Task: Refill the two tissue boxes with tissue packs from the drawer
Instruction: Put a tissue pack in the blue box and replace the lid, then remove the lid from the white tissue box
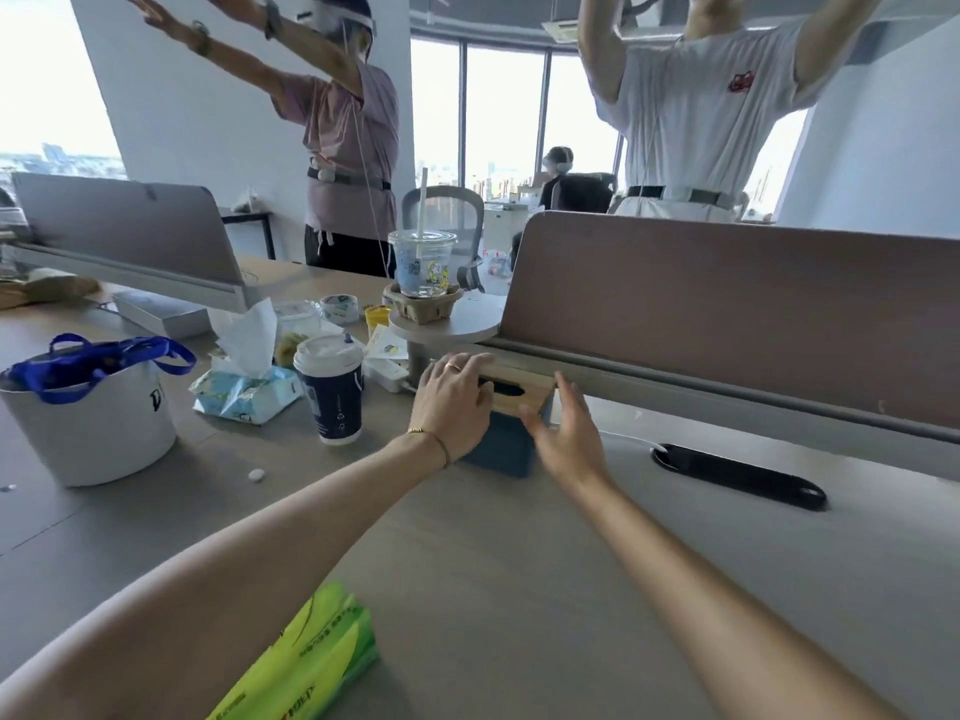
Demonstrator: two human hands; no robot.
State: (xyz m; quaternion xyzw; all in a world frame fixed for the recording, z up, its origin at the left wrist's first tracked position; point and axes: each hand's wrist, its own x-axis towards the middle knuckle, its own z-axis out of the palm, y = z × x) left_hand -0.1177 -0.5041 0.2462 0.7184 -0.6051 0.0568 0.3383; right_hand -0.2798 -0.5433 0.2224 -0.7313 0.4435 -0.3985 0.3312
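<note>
The green tissue pack (317,662) lies near on the bench (519,563). The left hand (452,402) holds the tissue box (511,423) lid; the right hand (563,433), fingers straight, touches its side. Lift the lid slowly, box steady.

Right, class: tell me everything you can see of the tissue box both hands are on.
The tissue box has a dark blue body and a pale wooden lid with a dark oval slot; no tissue shows from it. It stands upright on the desk, against the foot of the partition panel. The left hand lies over the lid's left end, fingers curled; the right hand presses its right side with straight fingers.
</note>
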